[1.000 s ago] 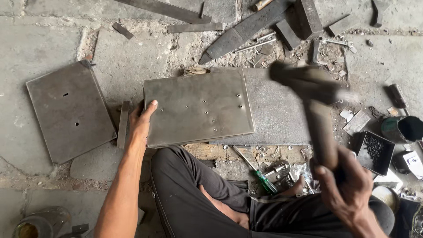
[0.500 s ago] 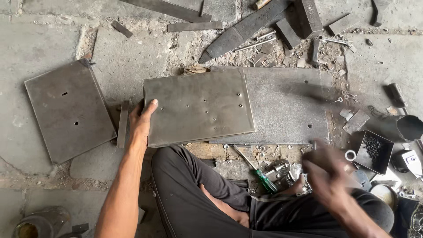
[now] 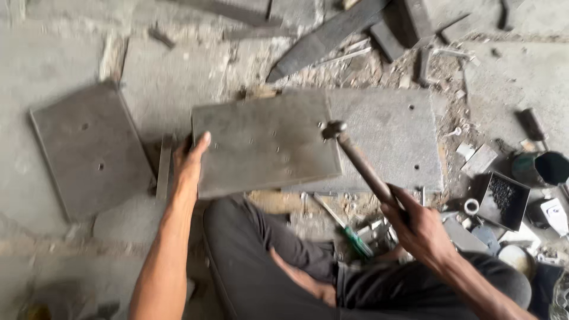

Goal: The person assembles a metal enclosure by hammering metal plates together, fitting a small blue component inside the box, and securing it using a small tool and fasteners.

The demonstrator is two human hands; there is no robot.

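A grey metal plate (image 3: pixel 267 145) with small holes lies on a larger plate (image 3: pixel 388 139) on the concrete floor. My left hand (image 3: pixel 189 166) grips the left edge of the top plate, thumb on its surface. A hammer (image 3: pixel 355 160) is in my right hand (image 3: pixel 418 225), which is shut round the handle near its end. The hammer's head rests at the top plate's right edge, near the holes there. I sit on the floor with my knees below the plates.
Another holed plate (image 3: pixel 89 148) lies on the floor at the left. A green-handled screwdriver (image 3: pixel 347 231) lies by my knee. A black box of small parts (image 3: pixel 504 198), a dark cup (image 3: pixel 548 169) and scrap metal bars (image 3: pixel 332 32) surround the right and far sides.
The hammer was raised high a second ago, dropped back toward my lap, and its head is now down on the top plate's right edge. My left hand has stayed on the plate.
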